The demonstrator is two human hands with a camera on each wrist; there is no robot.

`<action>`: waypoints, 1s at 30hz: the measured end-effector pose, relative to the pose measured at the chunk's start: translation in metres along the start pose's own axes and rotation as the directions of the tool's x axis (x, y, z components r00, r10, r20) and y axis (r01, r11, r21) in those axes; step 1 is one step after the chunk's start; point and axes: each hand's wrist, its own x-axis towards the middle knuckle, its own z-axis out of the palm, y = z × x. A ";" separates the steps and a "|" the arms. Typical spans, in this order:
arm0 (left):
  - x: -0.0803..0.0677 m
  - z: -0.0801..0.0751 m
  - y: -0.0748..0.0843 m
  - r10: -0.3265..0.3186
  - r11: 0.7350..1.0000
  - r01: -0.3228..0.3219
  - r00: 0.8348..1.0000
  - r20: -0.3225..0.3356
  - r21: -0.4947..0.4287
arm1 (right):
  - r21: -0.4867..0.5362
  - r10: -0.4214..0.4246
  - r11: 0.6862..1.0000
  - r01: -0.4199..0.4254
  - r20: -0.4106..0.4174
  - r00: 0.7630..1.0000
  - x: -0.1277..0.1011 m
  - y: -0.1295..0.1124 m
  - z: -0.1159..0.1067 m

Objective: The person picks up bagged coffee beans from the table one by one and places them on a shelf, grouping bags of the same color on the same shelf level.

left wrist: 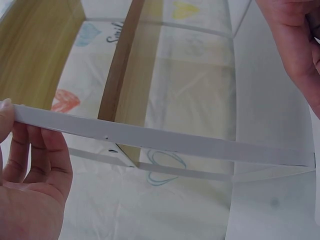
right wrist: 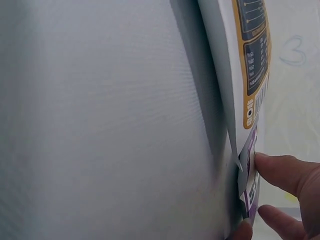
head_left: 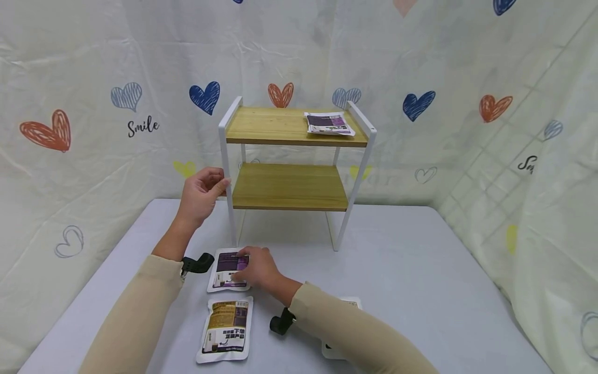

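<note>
A: While the left hand (head_left: 202, 195) curls its fingers round the front post of the white shelf rack (head_left: 225, 156), what is item two?

B: Purple pouch (head_left: 229, 269), flat on the grey table (head_left: 420, 270) before the rack; right hand (head_left: 254, 268) lies on it, fingertips at its edge. Step, likely: pick-up. Needed next: a firm pinch, then a lift.

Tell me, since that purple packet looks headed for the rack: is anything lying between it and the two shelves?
Nothing visible does. The right hand rests on the purple packet just before the rack. The lower shelf is bare; the top shelf holds packets only at its right end. The left hand holds the rack's front left post.
</note>
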 end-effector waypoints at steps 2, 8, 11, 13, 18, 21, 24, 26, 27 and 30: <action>0.001 0.000 -0.001 0.003 1.000 -0.003 1.000 0.000 0.001 | -0.002 -0.005 1.000 0.005 -0.001 1.000 0.000 0.000 0.000; 0.001 -0.001 0.000 0.003 1.000 -0.003 1.000 0.001 -0.019 | 0.015 -0.021 1.000 0.021 -0.009 1.000 0.001 0.001 0.002; 0.000 -0.001 0.000 0.002 1.000 -0.002 1.000 0.002 -0.019 | 0.023 -0.023 0.999 0.024 -0.015 1.000 0.001 0.002 0.004; 0.000 -0.001 0.000 0.002 1.000 -0.002 1.000 0.004 -0.019 | 0.028 -0.031 0.999 0.032 -0.021 0.999 0.001 0.002 0.005; 0.000 -0.001 0.002 0.002 1.000 -0.001 1.000 0.010 -0.020 | 0.031 -0.044 0.998 0.045 -0.022 0.999 0.000 0.001 0.005; 0.000 -0.001 0.002 0.006 1.000 -0.005 1.000 0.016 -0.017 | 0.038 -0.049 0.998 0.050 -0.016 0.999 -0.001 0.000 0.005; 0.000 -0.001 0.002 0.005 1.000 -0.005 1.000 0.016 -0.018 | 0.054 -0.046 0.997 0.046 -0.012 0.999 -0.001 -0.001 0.004; 0.000 -0.001 0.002 0.000 1.000 0.000 1.000 0.012 -0.021 | 0.064 -0.039 0.997 0.040 -0.010 0.999 -0.001 -0.001 0.004; 0.000 -0.001 0.002 -0.001 1.000 0.001 1.000 0.011 -0.019 | 0.067 -0.038 0.997 0.039 -0.010 0.999 -0.001 -0.001 0.004; 0.000 0.000 0.001 -0.004 1.000 0.004 1.000 0.008 -0.014 | 0.077 -0.039 0.996 0.039 -0.006 0.999 0.000 0.000 0.005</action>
